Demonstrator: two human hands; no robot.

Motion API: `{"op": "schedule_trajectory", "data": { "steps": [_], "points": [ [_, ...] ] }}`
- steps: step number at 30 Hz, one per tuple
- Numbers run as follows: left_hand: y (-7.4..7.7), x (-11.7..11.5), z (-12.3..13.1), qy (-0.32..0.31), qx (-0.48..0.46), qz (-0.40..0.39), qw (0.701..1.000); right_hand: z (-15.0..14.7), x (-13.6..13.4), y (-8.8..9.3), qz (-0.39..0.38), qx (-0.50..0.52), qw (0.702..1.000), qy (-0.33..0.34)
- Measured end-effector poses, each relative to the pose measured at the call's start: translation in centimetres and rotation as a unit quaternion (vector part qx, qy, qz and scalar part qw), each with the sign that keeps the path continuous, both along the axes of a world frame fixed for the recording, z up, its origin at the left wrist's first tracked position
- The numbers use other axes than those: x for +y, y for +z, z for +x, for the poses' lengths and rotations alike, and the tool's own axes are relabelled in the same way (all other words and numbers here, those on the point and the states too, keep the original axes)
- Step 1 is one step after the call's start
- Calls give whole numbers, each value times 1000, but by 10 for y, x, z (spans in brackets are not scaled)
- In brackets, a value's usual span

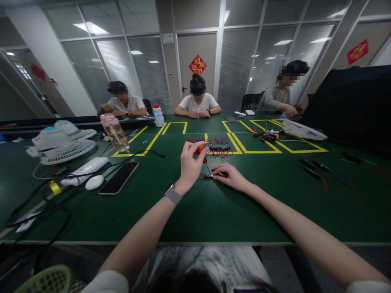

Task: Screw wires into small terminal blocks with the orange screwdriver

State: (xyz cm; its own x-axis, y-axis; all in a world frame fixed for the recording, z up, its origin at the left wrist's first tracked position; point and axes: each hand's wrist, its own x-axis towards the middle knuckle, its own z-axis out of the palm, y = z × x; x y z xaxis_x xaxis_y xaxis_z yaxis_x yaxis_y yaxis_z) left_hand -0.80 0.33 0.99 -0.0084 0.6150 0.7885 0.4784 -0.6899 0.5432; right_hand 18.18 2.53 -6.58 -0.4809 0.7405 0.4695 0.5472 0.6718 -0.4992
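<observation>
My left hand (192, 166) is closed around the orange and black handle of a screwdriver (205, 156). Its thin shaft points down and to the right, toward a small part with wires (208, 176) on the green table. My right hand (229, 176) grips that small part at its right end, fingers pressed together low over the tabletop. Whether the screwdriver's tip touches the part is too small to tell. Just beyond both hands lies a row of small wired circuit boards (218, 147), with red and blue wires spreading out around it.
Left of my hands lie a phone (119, 178), a white mouse (94, 182), a power strip (85, 170), cables, white fans (62, 146) and a pink-lidded bottle (114, 132). Loose wired boards (316, 167) lie to the right. Three people sit across the table (183, 219).
</observation>
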Motion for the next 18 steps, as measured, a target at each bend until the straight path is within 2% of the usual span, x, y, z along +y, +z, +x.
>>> {"op": "schedule_trajectory", "data": {
  "steps": [8, 14, 18],
  "points": [
    [-1, 8, -4, -33, -4, -15, 999, 0, -1, 1, -1, -1, 1000, -2],
    [-1, 5, -3, -7, -13, -28, 1000, 0, -2, 2, -2, -1, 1000, -1],
    [-3, 7, -1, -39, -20, -35, 998, 0, -2, 3, -4, -3, 1000, 0]
  ]
}}
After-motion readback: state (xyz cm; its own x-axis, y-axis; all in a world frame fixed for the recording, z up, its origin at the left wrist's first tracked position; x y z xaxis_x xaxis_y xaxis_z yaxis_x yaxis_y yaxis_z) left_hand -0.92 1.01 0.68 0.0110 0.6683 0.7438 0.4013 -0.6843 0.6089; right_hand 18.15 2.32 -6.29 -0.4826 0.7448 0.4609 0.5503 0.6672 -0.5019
